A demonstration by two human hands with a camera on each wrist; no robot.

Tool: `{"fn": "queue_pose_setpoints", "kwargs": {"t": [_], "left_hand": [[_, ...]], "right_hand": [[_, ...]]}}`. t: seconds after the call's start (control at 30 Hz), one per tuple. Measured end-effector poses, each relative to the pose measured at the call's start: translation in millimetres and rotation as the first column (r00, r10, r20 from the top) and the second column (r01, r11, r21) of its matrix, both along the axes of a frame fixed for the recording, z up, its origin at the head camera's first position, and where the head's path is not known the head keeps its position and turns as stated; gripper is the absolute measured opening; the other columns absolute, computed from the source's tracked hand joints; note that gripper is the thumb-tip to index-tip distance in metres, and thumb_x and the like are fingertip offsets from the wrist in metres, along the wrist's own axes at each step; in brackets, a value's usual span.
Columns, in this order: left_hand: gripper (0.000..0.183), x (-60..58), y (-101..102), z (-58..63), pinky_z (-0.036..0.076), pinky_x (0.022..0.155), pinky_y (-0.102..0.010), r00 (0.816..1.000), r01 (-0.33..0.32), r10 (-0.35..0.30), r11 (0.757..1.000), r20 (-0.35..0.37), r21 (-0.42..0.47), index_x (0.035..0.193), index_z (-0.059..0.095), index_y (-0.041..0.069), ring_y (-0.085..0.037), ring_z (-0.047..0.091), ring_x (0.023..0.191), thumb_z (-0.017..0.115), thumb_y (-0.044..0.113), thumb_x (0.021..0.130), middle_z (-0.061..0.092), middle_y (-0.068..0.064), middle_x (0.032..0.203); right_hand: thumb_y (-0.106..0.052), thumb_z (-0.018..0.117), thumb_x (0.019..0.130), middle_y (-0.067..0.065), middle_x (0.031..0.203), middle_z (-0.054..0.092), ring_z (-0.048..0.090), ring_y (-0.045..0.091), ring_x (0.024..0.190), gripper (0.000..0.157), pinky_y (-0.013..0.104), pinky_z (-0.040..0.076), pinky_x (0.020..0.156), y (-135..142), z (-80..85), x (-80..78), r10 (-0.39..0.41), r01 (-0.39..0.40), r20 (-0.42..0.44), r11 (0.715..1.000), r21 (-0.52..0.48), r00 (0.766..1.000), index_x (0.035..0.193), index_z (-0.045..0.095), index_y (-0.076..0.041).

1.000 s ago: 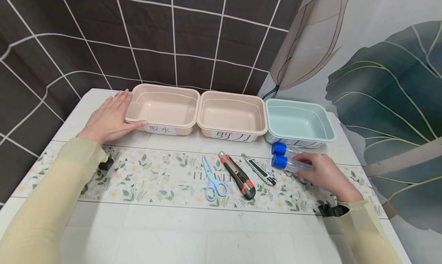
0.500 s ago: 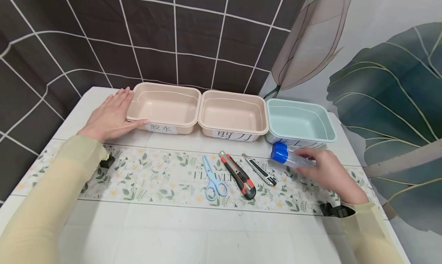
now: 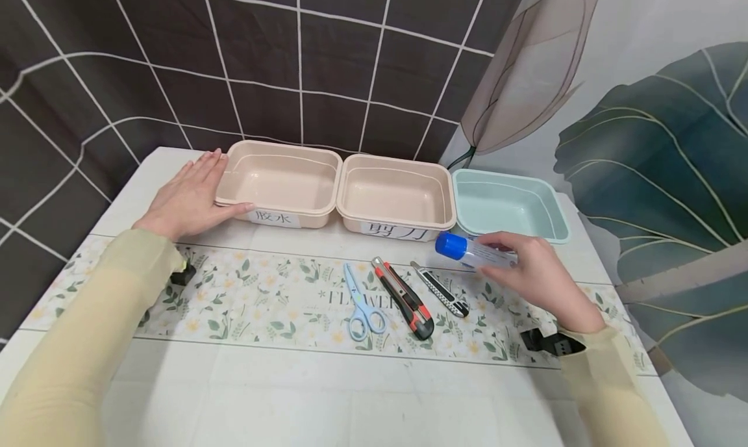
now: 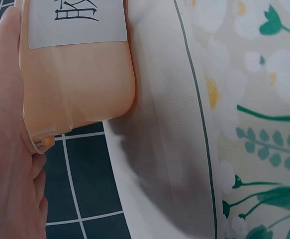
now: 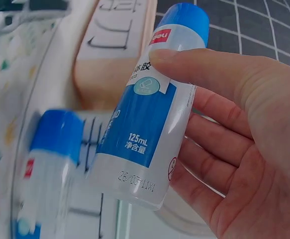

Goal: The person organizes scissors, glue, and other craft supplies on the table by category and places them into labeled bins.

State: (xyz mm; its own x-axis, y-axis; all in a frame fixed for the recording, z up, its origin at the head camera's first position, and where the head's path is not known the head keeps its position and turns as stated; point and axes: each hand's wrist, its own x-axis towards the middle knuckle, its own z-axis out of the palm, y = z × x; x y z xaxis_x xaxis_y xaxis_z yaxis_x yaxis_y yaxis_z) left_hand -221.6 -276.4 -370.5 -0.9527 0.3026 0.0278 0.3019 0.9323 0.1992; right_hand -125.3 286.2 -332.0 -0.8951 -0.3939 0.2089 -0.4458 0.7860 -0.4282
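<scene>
head view: from where i stand, a dark grid-lined backdrop (image 3: 327,57) rises behind a white-covered table (image 3: 292,401) with a floral band across it. along the back stand three bins in a row: a left beige bin (image 3: 314,221) labelled 胶水, a middle beige bin (image 3: 352,222) labelled 剪刀, and a pale teal bin (image 3: 508,203). the left hand (image 3: 186,199) lies spread against the end of the left beige bin, fingers straight, thumb along its front rim. the right hand (image 3: 528,271) grips a blue-capped glue bottle (image 3: 482,252) between thumb and fingers, holding it up in front of the pale teal bin, cap towards the middle one. the right wrist view shows a second glue bottle (image 5: 52,149) lying beside the pale teal bin's label. on the floral band i see, side by side, a red-and-black utility knife (image 3: 403,297), light blue scissors (image 3: 360,304) with blades together, and a slim snap-off cutter (image 3: 442,290), its tip towards the bins.
</scene>
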Motion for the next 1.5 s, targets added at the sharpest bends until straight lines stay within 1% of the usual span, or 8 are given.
{"fn": "queue_pose_setpoints", "kwargs": {"t": [0.3,0.4,0.63,0.9,1.13,1.27,1.37,1.5], "left_hand": [[0.113,1.1,0.6,1.3,0.001,0.124,-0.049,1.000,-0.002,0.002,1.000,0.001,-0.004,0.160,0.007,-0.007,-0.038,0.005,0.154,0.051,0.073,0.093,0.007,-0.028,0.166],[0.113,1.5,0.9,1.7,0.000,0.124,-0.048,1.000,-0.005,0.005,1.000,0.006,-0.006,0.160,0.007,-0.007,-0.038,0.005,0.154,0.050,0.073,0.093,0.006,-0.028,0.166],[0.113,0.4,1.8,1.9,0.000,0.124,-0.048,1.000,-0.012,0.012,1.000,0.010,-0.009,0.160,0.007,-0.006,-0.038,0.006,0.154,0.050,0.074,0.092,0.007,-0.027,0.166],[0.114,-0.7,1.1,1.7,0.000,0.124,-0.048,1.000,-0.014,0.014,1.000,0.006,-0.003,0.160,0.008,-0.006,-0.037,0.005,0.154,0.048,0.076,0.092,0.007,-0.026,0.166],[0.114,0.0,0.5,1.7,-0.001,0.124,-0.047,1.000,-0.016,0.016,1.000,0.013,-0.001,0.160,0.006,-0.005,-0.036,0.004,0.154,0.048,0.076,0.092,0.005,-0.026,0.167],[0.115,0.1,0.8,1.9,-0.001,0.124,-0.048,1.000,-0.020,0.020,1.000,0.015,-0.006,0.160,0.006,-0.006,-0.037,0.004,0.154,0.049,0.076,0.092,0.006,-0.026,0.166],[0.115,0.2,1.5,1.7,0.000,0.124,-0.048,1.000,-0.022,0.022,1.000,0.015,-0.011,0.160,0.007,-0.006,-0.037,0.005,0.154,0.049,0.077,0.091,0.006,-0.027,0.166],[0.116,-0.2,2.1,1.4,-0.001,0.124,-0.048,1.000,-0.024,0.024,1.000,0.015,-0.014,0.160,0.006,-0.006,-0.037,0.004,0.154,0.049,0.077,0.091,0.006,-0.027,0.166]], "right_hand": [[-0.004,0.087,0.080,0.006,0.114,0.074,0.069,0.025,0.102,0.041,0.048,0.057,0.085,-34.5,8.7,-13.5,0.113,-0.113,-0.005,0.989,-0.096,0.994,0.118,0.074,-0.006],[-0.005,0.087,0.080,0.004,0.113,0.074,0.069,0.021,0.102,0.040,0.045,0.057,0.086,-46.4,13.2,-20.5,0.160,-0.161,-0.012,0.982,-0.102,0.987,0.119,0.074,-0.007],[-0.008,0.087,0.081,0.004,0.112,0.074,0.068,0.022,0.103,0.040,0.047,0.056,0.090,-72.3,24.8,-39.6,0.248,-0.251,-0.036,0.962,-0.103,0.968,0.119,0.074,-0.007],[-0.008,0.087,0.082,0.003,0.115,0.073,0.068,0.021,0.104,0.040,0.042,0.055,0.093,-104.3,35.9,-59.1,0.293,-0.302,-0.075,0.939,-0.164,0.953,0.120,0.074,-0.006],[-0.012,0.088,0.082,0.003,0.113,0.073,0.067,0.015,0.101,0.041,0.036,0.055,0.093,-136.6,34.0,-76.5,0.316,-0.337,-0.122,0.910,-0.240,0.941,0.119,0.074,-0.004],[-0.013,0.087,0.083,0.002,0.116,0.072,0.066,0.013,0.101,0.042,0.032,0.054,0.094,-156.2,32.1,-83.9,0.303,-0.321,-0.104,0.898,-0.300,0.947,0.121,0.073,-0.004],[-0.014,0.086,0.084,0.001,0.118,0.072,0.065,0.012,0.103,0.043,0.031,0.053,0.096,-171.5,29.5,-90.1,0.308,-0.320,-0.092,0.879,-0.354,0.947,0.123,0.072,-0.006],[-0.014,0.085,0.086,0.001,0.119,0.072,0.065,0.011,0.103,0.042,0.030,0.053,0.096,-192.8,22.5,-101.8,0.318,-0.330,-0.103,0.837,-0.436,0.942,0.124,0.071,-0.006]]}}
